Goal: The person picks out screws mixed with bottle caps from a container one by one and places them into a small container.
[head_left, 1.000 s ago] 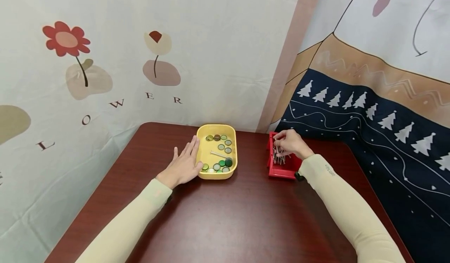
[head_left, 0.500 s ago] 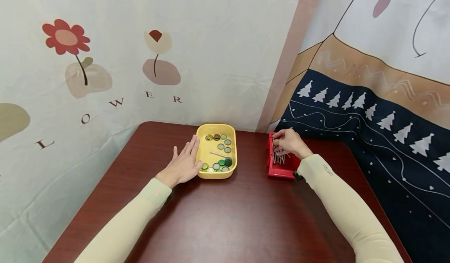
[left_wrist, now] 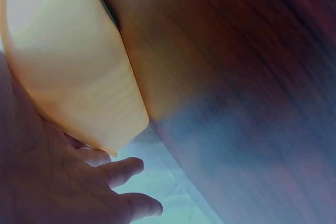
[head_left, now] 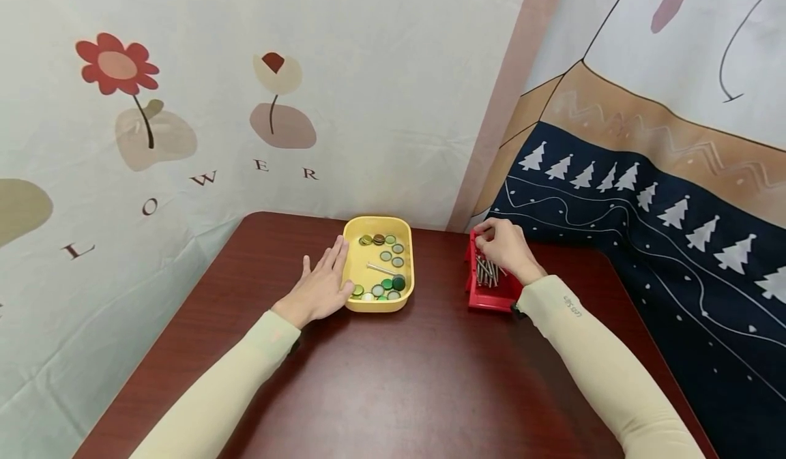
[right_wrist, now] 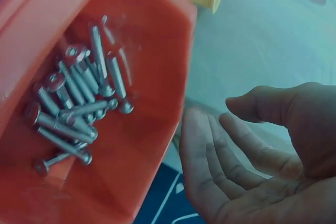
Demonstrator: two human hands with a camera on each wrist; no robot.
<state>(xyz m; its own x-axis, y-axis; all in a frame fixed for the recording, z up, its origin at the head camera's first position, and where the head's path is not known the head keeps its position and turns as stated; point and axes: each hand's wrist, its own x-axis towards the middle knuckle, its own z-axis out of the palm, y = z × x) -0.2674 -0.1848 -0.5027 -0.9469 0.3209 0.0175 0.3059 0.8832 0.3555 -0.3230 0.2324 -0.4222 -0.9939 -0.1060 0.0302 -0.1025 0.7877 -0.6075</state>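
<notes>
Straight fingers of my left hand (head_left: 317,288) lie along the left side of a yellow tray (head_left: 379,307); in the left wrist view this hand (left_wrist: 68,187) rests against the tray's outer wall (left_wrist: 79,56). Inside the tray are several bottle caps, one dark green (head_left: 398,282), and a single bolt (head_left: 382,269). My right hand (head_left: 506,249) is over the far end of a red bin (head_left: 491,303) holding a pile of silver bolts (right_wrist: 79,98). In the right wrist view its loosely curved fingers (right_wrist: 195,156) are beside the bin's edge, thumb apart, nothing visible between them.
Both containers stand at the back of a dark reddish-brown table (head_left: 393,384). Behind it hangs a pale cloth (head_left: 393,104) printed with flowers. A navy cloth (head_left: 589,213) with white trees hangs at the right.
My right hand has risen from among the bolts to the bin's far end, uncovering more of the pile. The left hand and yellow tray have stayed in place.
</notes>
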